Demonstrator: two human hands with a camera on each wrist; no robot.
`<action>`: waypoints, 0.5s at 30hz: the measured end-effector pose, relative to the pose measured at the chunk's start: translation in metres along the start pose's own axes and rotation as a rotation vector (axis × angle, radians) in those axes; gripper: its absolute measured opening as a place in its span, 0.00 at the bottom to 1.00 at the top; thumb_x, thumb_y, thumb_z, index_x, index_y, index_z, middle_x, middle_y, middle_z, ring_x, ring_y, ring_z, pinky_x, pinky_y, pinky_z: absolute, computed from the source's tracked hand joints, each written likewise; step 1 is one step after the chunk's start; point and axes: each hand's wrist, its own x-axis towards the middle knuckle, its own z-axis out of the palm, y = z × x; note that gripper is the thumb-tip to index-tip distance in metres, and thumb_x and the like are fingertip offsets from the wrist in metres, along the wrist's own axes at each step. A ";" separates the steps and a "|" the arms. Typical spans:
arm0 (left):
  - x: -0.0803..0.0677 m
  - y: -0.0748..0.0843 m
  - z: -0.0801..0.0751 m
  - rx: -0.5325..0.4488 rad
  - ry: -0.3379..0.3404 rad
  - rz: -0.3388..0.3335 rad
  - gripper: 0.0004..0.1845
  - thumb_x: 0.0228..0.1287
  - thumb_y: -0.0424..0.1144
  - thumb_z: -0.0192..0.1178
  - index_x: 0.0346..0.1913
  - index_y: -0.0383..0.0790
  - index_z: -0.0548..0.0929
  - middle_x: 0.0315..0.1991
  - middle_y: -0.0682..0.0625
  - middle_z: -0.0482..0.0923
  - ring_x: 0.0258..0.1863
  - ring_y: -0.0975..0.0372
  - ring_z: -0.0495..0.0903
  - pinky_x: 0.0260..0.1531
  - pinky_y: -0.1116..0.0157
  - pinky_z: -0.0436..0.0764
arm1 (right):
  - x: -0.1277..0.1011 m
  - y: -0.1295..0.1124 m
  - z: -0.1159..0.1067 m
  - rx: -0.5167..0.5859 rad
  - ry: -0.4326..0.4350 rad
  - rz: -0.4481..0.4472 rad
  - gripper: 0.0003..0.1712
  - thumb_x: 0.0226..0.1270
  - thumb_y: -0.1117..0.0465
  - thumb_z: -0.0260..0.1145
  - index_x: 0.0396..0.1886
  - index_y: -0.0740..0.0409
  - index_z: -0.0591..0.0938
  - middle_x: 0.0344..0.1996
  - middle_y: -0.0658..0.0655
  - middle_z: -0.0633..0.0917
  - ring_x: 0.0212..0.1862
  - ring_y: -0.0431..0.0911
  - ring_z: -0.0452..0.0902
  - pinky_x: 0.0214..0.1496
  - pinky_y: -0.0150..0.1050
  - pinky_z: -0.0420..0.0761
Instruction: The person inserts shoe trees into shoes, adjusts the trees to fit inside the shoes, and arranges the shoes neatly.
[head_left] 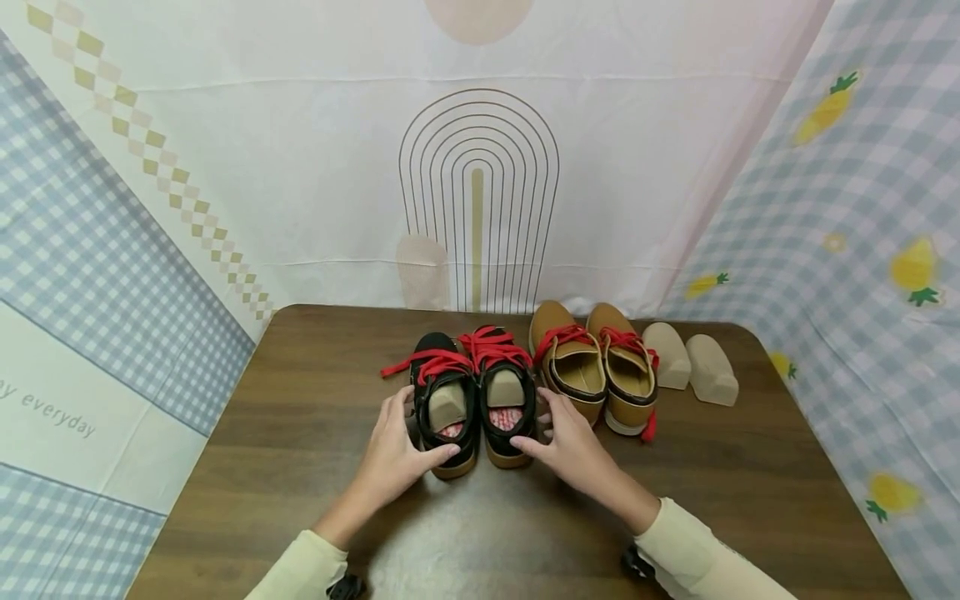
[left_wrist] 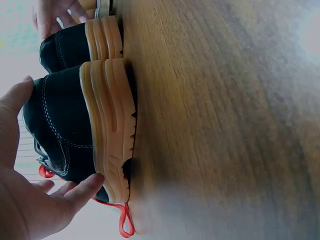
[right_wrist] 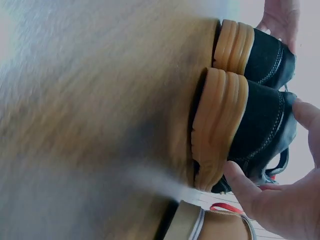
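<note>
Two black shoes with red laces and tan soles stand side by side on the table, toes pointing away. Around the left black shoe (left_wrist: pixel 62 107), my left hand (head_left: pixel 392 450) has its thumb at the heel collar and its fingers along the outer side. My right hand (head_left: pixel 573 446) holds the right black shoe (right_wrist: pixel 262 117) the same way, thumb at the heel and fingers on its outer side. A beige block-like shoe insert (head_left: pixel 447 403) sits inside the left shoe, and another beige insert (head_left: pixel 506 388) inside the right one. Red-and-white insoles show behind both inserts.
To the right stand a brown shoe (head_left: pixel 552 322) and its mate (head_left: pixel 609 317), both with red laces. Beyond them lie two loose beige inserts, one (head_left: pixel 667 354) beside the other (head_left: pixel 712 371). The wooden table (head_left: pixel 300 433) meets a fabric backdrop (head_left: pixel 322 183) at the back.
</note>
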 end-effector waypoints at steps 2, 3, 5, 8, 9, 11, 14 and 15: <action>0.001 0.001 0.000 -0.013 -0.003 -0.005 0.62 0.43 0.61 0.82 0.77 0.38 0.61 0.71 0.38 0.66 0.66 0.44 0.74 0.64 0.43 0.76 | 0.002 0.001 0.003 0.009 -0.004 0.024 0.55 0.60 0.41 0.78 0.78 0.60 0.64 0.66 0.64 0.76 0.57 0.54 0.83 0.54 0.48 0.86; 0.001 0.001 0.001 -0.018 -0.007 -0.007 0.61 0.44 0.61 0.82 0.77 0.38 0.61 0.71 0.38 0.66 0.66 0.44 0.74 0.64 0.43 0.76 | 0.002 0.001 0.004 0.018 -0.005 0.031 0.55 0.60 0.41 0.78 0.79 0.60 0.63 0.67 0.64 0.75 0.58 0.54 0.82 0.55 0.49 0.86; 0.002 0.001 0.001 -0.025 -0.012 -0.008 0.61 0.44 0.61 0.81 0.77 0.38 0.62 0.72 0.39 0.66 0.66 0.45 0.74 0.63 0.43 0.76 | 0.003 0.001 0.006 0.035 -0.006 0.040 0.56 0.59 0.42 0.79 0.79 0.61 0.63 0.68 0.64 0.74 0.60 0.55 0.82 0.56 0.49 0.86; 0.003 0.000 0.002 -0.054 -0.019 -0.017 0.59 0.45 0.60 0.82 0.76 0.38 0.63 0.71 0.40 0.65 0.65 0.47 0.74 0.62 0.46 0.79 | 0.004 0.001 0.009 0.054 -0.001 0.035 0.55 0.57 0.45 0.81 0.78 0.61 0.65 0.66 0.64 0.77 0.59 0.55 0.83 0.55 0.48 0.86; 0.003 0.000 0.003 -0.069 -0.020 -0.023 0.59 0.45 0.58 0.82 0.76 0.38 0.64 0.71 0.41 0.66 0.64 0.47 0.75 0.61 0.48 0.80 | 0.004 0.001 0.009 0.061 0.002 0.030 0.55 0.56 0.46 0.82 0.77 0.61 0.66 0.64 0.63 0.77 0.58 0.55 0.83 0.54 0.47 0.87; 0.003 0.000 0.003 -0.103 -0.016 -0.032 0.57 0.44 0.55 0.84 0.75 0.37 0.65 0.70 0.41 0.66 0.63 0.49 0.75 0.58 0.52 0.83 | 0.005 0.000 0.011 0.069 0.007 0.018 0.54 0.54 0.48 0.83 0.76 0.61 0.67 0.63 0.63 0.79 0.57 0.54 0.84 0.53 0.46 0.87; 0.005 -0.001 0.003 -0.153 -0.003 -0.036 0.55 0.44 0.50 0.85 0.74 0.36 0.66 0.69 0.41 0.67 0.62 0.49 0.76 0.55 0.56 0.86 | 0.007 -0.002 0.013 0.072 0.015 0.000 0.52 0.54 0.50 0.84 0.75 0.61 0.69 0.61 0.62 0.80 0.56 0.53 0.84 0.50 0.43 0.87; 0.006 -0.003 0.003 -0.162 0.002 -0.034 0.55 0.44 0.49 0.85 0.74 0.36 0.66 0.69 0.41 0.68 0.62 0.48 0.76 0.54 0.57 0.86 | 0.008 -0.003 0.014 0.068 0.018 -0.006 0.52 0.54 0.51 0.84 0.74 0.61 0.69 0.60 0.62 0.80 0.56 0.52 0.84 0.50 0.43 0.87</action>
